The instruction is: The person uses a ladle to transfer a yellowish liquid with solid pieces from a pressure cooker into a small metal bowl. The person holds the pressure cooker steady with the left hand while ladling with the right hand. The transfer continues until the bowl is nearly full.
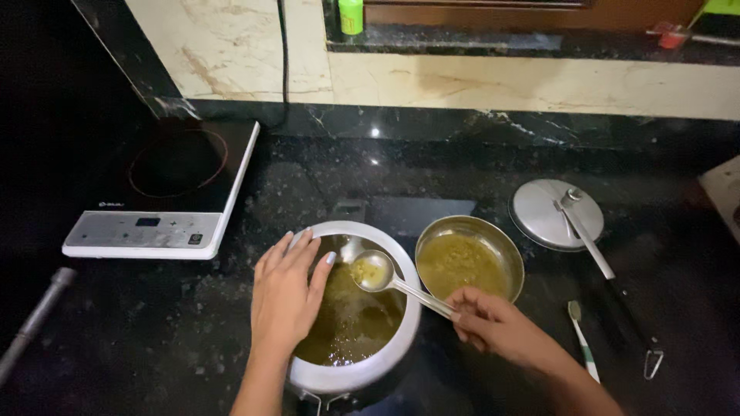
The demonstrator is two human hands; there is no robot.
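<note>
Flat and spread, the left hand [287, 291] is laid palm-down on the near-left rim of the pressure cooker pot [368, 368]; the fingers are apart and extended toward 1 o'clock, closed on nothing, only resting on the metal. Yellow-green soupy liquid [351, 327] is seen inside the pot.

Clamped around the lower end of the ladle's handle, the right hand [487, 323] is held at about 4 o'clock from the ladle bowl [373, 271]. Fingers are curled shut on the handle; the thumb cannot be made out clearly. The ladle's long axis is noted as running from 10 o'clock (bowl) to 4 o'clock (grip). The bowl is held above the pot's liquid, near its far-right rim, with a small portion of the same yellow-green food in it.

A round steel bowl [510, 250] is recorded touching or just beside the pot at 2 o'clock from it, and at 12 o'clock from the right hand; it holds the same food. From the ladle bowl it lies toward 3 o'clock, close by. The right hand is the nearer of the two to it.

Further right, a steel lid [543, 216] and tongs [617, 285] lie on the black counter [432, 166]. An induction cooktop [166, 192] is noted at far left, well apart.
</note>
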